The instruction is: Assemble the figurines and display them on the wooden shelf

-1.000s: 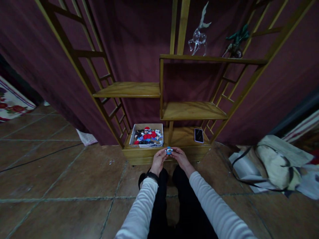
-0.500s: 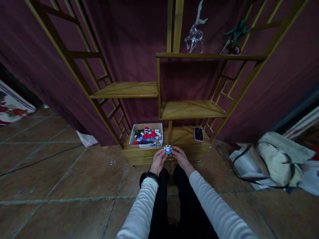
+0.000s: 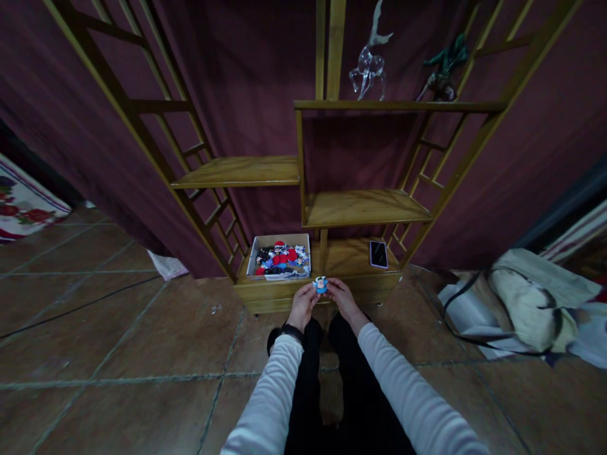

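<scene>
A small blue and white toy figure is pinched between my two hands, in front of the low shelf's edge. The fingertips of my left hand close on its left side. On its other side, my right hand grips it with thumb and fingers. Just beyond and to the left sits an open cardboard box on the bottom shelf. It holds several small toy figures in red, black, blue and white, jumbled together.
A phone lies on the bottom of the wooden shelf unit. Higher up stand a clear deer figurine and a dark green statuette. Bags lie on the tiled floor at right; a black cable runs at left.
The toy figure stays between both hands and appears turned very slightly. The camera view has shifted a little; the box and shelf items have not moved.
</scene>
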Demonstrator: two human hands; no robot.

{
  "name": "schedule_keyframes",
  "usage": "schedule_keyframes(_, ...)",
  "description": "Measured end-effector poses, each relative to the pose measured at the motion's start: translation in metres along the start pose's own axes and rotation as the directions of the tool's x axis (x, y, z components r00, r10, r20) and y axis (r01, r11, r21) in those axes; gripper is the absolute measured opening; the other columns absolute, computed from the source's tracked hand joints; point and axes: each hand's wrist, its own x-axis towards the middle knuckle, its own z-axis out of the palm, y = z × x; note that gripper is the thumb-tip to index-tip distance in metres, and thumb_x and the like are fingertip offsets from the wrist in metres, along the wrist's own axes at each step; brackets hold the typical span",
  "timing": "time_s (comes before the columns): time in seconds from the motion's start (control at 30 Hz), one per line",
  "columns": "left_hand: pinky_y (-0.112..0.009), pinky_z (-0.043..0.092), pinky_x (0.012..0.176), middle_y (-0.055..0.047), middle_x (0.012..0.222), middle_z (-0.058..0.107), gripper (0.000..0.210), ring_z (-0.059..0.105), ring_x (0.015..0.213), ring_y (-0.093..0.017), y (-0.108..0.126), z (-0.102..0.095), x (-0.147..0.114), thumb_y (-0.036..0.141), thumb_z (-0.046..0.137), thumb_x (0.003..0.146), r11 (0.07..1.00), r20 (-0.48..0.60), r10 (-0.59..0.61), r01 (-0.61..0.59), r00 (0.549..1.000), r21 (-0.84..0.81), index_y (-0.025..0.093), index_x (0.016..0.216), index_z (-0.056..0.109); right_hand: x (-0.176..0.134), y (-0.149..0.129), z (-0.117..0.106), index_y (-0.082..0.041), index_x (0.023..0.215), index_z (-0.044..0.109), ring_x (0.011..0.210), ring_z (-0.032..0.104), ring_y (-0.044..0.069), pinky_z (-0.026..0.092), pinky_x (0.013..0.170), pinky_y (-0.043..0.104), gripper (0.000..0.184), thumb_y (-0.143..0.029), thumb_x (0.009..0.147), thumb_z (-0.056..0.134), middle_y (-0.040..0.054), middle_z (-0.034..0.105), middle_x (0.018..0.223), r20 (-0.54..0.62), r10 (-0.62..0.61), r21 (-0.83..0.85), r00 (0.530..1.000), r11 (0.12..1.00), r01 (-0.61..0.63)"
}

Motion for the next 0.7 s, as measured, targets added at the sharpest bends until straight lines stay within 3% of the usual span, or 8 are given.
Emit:
schedule_keyframes(0.37, -0.022, 0.047, 0.068, -0.003, 0.077, 0.066, 0.023, 0.058, 0.061, -0.007, -0.0075, -0.0015, 0.008, 0.019, 0.073, 0.063, 1.0, -0.046, 0.003, -0.003, 0.999, 0.01, 0.015, 0.084, 0.064, 0.0026, 0.0026, -0.0013, -0.02, 0.078, 0.063, 0.068, 0.06, 0.014, 0.049, 0.065, 0.029, 0.031, -0.041, 0.057, 0.073, 0.0014, 0.066, 0.08, 0.014, 0.007, -0.022, 1.0, 1.0, -0.007)
schedule_keyframes(0.53, -0.024, 0.047, 0.074, -0.001, 0.078, 0.066, 0.047, 0.061, 0.069, -0.009, -0.0071, -0.0003, 0.0035, 0.015, 0.072, 0.063, 0.998, -0.048, 0.059, -0.06, 0.997, -0.024, 0.021, 0.107, 0.058, 0.0061, 0.0041, -0.0043, -0.02, 0.078, 0.063, 0.072, 0.06, 0.014, 0.049, 0.071, 0.032, 0.03, -0.038, 0.056, 0.074, 0.0009, 0.065, 0.082, 0.0, 0.007, 0.001, 1.0, 1.0, -0.007)
schedule_keyframes(0.7, -0.028, 0.047, 0.079, -0.008, 0.091, 0.068, 0.036, 0.063, 0.079, -0.014, -0.0047, 0.0017, -0.0001, 0.017, 0.074, 0.061, 1.0, 0.009, 0.018, -0.018, 1.0, 0.004, 0.014, 0.096, 0.064, 0.0072, 0.0038, -0.0059, -0.022, 0.08, 0.062, 0.075, 0.06, 0.015, 0.049, 0.075, 0.034, 0.028, -0.034, 0.057, 0.073, -0.0004, 0.064, 0.082, -0.013, -0.041, 0.032, 0.999, 0.999, 0.041)
